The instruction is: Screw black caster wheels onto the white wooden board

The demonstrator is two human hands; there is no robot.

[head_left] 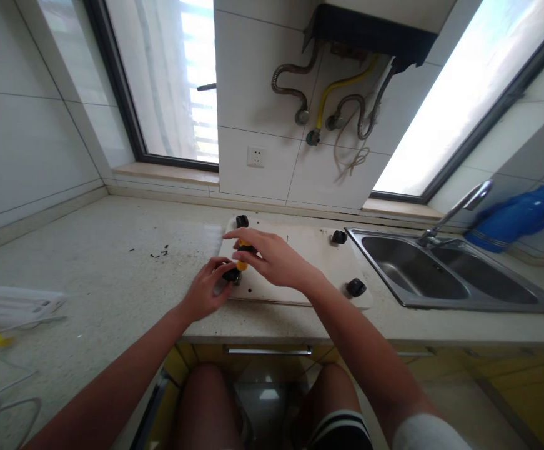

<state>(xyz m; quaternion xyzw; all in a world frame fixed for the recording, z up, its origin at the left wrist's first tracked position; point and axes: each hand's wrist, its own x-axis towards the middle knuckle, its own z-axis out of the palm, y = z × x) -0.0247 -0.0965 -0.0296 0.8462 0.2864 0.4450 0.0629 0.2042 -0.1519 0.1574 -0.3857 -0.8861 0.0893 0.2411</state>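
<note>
A white rectangular panel [300, 262] lies flat on the counter, with a black caster-like foot at each corner. My right hand [272, 253] is closed round the yellow and black handle of a screwdriver [242, 264], held above the near left corner. Its tip is hidden. My left hand [208, 289] grips the black foot [232, 275] at that corner between thumb and fingers. The far left foot [242, 221], far right foot [338, 237] and near right foot [356, 287] stand untouched on the panel.
Right of the panel is a double steel sink [407, 275] with a faucet [454, 212]; a blue bag-like item [515, 219] lies behind it. Small dark bits [162, 252] lie on the counter [126, 262]. A white power strip [19, 304] and cables sit at left.
</note>
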